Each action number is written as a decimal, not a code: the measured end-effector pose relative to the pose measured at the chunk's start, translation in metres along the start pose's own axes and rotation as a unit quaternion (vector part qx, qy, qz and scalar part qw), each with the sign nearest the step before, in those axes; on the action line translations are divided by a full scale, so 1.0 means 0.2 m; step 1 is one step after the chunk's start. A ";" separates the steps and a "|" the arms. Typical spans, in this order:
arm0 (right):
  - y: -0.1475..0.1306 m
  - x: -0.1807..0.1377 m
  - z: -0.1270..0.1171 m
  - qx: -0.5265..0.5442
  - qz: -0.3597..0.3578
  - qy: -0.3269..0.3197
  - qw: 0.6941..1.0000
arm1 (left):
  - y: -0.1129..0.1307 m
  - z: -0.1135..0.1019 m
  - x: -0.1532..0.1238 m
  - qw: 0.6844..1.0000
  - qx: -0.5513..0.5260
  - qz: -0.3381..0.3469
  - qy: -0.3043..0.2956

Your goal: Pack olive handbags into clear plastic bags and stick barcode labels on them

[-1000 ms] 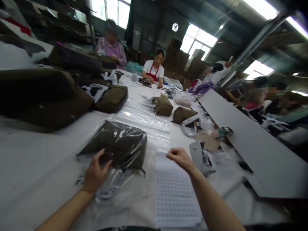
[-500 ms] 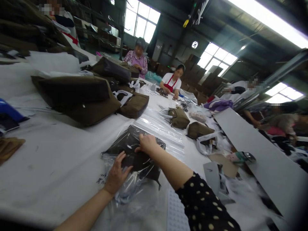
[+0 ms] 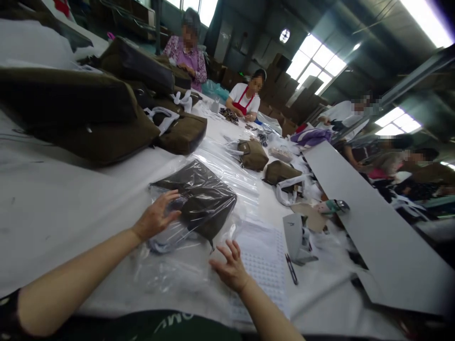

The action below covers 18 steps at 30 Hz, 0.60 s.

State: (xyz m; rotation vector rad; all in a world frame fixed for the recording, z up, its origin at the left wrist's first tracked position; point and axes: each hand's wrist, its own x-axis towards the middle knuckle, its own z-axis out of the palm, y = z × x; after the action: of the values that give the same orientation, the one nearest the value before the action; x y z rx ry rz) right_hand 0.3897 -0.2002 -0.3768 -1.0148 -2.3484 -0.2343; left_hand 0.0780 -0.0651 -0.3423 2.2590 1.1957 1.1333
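The dark bag (image 3: pixel 213 199) in clear plastic (image 3: pixel 188 260) lies flat on the near tabletop (image 3: pixel 95 208), seemingly for both hands' reach: the left hand (image 3: pixel 153 220), fingers spread, at its left edge; the right hand (image 3: pixel 232 267), fingers loosely curled, unladen, by the printed sheet (image 3: pixel 265 258).

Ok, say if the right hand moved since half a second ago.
Yes: the right hand has come nearer the camera, from the wrapped bag to the left edge of the printed sheet.
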 end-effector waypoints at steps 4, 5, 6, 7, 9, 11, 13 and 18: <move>-0.04 0.11 0.01 0.110 -0.033 0.027 0.993 | 0.17 -0.14 -0.36 0.993 -0.004 0.057 -0.105; -0.04 0.13 0.00 0.152 -0.027 0.010 0.988 | 0.20 -0.15 -0.47 0.989 0.010 0.064 -0.134; -0.04 0.15 0.00 0.189 -0.009 -0.002 0.982 | 0.22 -0.15 -0.56 0.985 0.028 0.068 -0.154; -0.04 0.16 -0.01 0.214 0.020 -0.006 0.977 | 0.22 -0.14 -0.64 0.984 0.049 0.065 -0.161; -0.06 0.17 -0.01 0.223 0.105 0.010 0.969 | 0.20 -0.11 -0.74 0.985 0.071 0.056 -0.145; -0.07 0.17 -0.01 0.217 0.192 0.023 0.957 | 0.17 -0.09 -0.77 0.992 0.053 0.028 -0.112; -0.09 0.17 0.00 0.224 0.244 0.023 0.943 | 0.16 -0.10 -0.75 0.997 0.006 -0.028 -0.078; -0.12 0.19 0.01 0.153 0.200 0.030 0.967 | 0.20 -0.14 -0.68 0.976 -0.061 -0.210 0.017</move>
State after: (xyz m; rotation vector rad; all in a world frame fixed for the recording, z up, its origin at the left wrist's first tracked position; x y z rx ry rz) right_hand 0.3504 -0.1935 -0.3547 -1.2699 -1.9904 0.2435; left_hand 0.0339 -0.2007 -0.3673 1.7858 1.4836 1.0459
